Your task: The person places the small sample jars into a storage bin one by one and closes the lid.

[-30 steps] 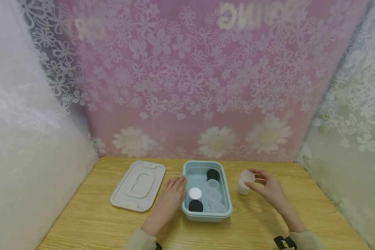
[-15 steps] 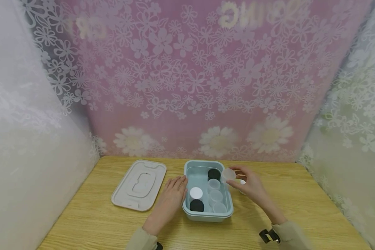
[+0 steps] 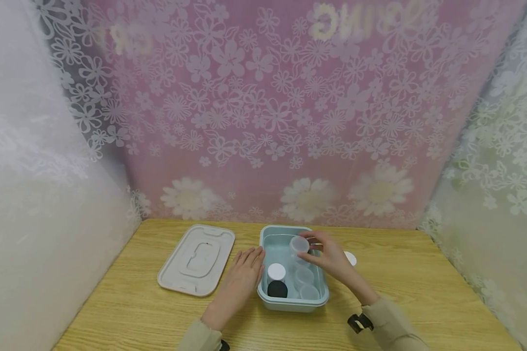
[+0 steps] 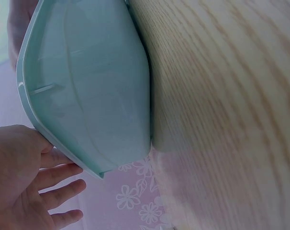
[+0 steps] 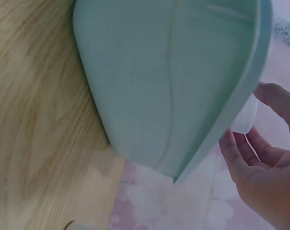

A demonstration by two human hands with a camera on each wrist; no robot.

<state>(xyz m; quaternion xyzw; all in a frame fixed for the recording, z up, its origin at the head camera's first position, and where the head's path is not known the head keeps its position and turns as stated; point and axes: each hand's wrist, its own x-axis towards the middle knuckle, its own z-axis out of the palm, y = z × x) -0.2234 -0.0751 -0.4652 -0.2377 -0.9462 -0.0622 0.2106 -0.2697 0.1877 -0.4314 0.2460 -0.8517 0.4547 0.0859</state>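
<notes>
A light-blue plastic box (image 3: pixel 293 303) stands open on the table. My right hand (image 3: pixel 329 254) pinches a small translucent jar (image 3: pixel 299 245) between thumb and fingers above the box's far right part. In the right wrist view, the jar's ribbed side (image 5: pixel 245 117) shows past the box rim. My left hand (image 3: pixel 241 272) rests against the box's left rim, fingers extended. Inside, a white-topped jar (image 3: pixel 276 271) and a black-topped jar (image 3: pixel 277 289) stand at the near left. Translucent jars (image 3: pixel 305 277) line the right side. My right hand largely hides the far right corner.
A pale box lid (image 3: pixel 196 261) lies flat left of the box. Right of the box, partly behind my right hand, stands a white-topped container (image 3: pixel 350 258). The wooden table (image 3: pixel 127 297) ends at a flowered pink curtain (image 3: pixel 246 122), with pale curtains at both sides.
My right hand has carried the translucent jar leftward from the table's right side to above the box. The white-topped container left behind has come into view. My left hand stays at the rim.
</notes>
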